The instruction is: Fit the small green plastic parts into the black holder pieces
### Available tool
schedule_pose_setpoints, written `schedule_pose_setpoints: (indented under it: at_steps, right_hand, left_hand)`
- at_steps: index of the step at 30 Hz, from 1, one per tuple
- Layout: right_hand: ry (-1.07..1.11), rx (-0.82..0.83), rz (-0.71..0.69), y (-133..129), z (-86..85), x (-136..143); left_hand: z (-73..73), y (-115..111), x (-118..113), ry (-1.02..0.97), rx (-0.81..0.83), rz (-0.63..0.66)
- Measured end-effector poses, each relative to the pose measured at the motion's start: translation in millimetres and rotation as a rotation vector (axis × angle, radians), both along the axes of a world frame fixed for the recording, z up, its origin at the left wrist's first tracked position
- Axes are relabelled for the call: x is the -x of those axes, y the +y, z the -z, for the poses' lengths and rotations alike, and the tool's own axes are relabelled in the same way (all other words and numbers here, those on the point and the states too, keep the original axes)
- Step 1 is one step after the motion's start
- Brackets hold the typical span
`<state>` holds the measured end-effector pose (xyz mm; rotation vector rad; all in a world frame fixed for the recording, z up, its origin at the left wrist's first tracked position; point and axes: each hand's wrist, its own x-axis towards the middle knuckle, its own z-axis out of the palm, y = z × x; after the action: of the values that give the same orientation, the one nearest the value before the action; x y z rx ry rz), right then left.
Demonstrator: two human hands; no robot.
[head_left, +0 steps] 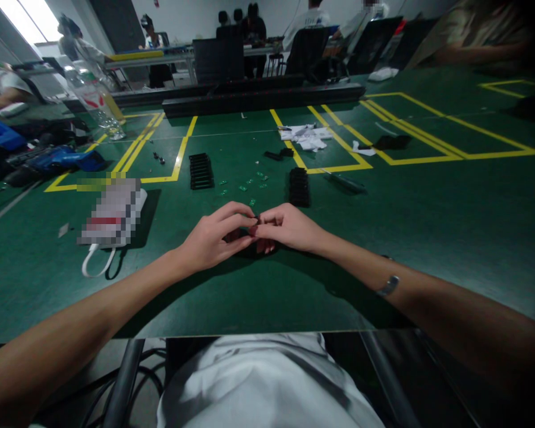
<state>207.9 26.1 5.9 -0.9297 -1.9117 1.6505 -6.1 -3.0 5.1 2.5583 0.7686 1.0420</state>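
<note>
Worktop (455,220) surface extends bare from the hands to its near edge (267,335), while just short of the green boards (249,183) the left hand (214,235) and right hand (294,227) each have the grip pinched on a dark part (256,219), mostly hidden by fingers, its outline indistinct.

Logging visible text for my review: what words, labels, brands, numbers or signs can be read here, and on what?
"ID", apparently, on a white shirt's back; the following letters are blurred.
Bottle label: red marks, too blurred to read.
Object with white loop: pixelated, unreadable.
Small green pieces: too small to read any.
</note>
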Motion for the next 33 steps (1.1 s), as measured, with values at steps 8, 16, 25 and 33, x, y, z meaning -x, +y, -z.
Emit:
schedule_pose_setpoints:
  at_steps: [8, 16, 25, 33]
  right_hand:
    - [-0.003, 0.005, 0.040, -1.5, -0.2, 0.9]
    - [-0.006, -0.025, 0.056, -2.5, -0.6, 1.3]
    - [0.001, -0.042, 0.056, -3.1, 1.3, -0.6]
    - [0.003, -0.058, 0.067, -3.2, 2.4, -0.3]
  left_hand:
    - [0.3, -0.2, -0.9, 0.004, -0.009, 0.000]
    - [1.6, 0.0, -0.8, 0.018, -0.023, -0.010]
    - [1.8, -0.3, -0.4, 0.022, -0.017, -0.012]
    - [2.7, 0.2, -1.9, -0.013, 0.006, 0.005]
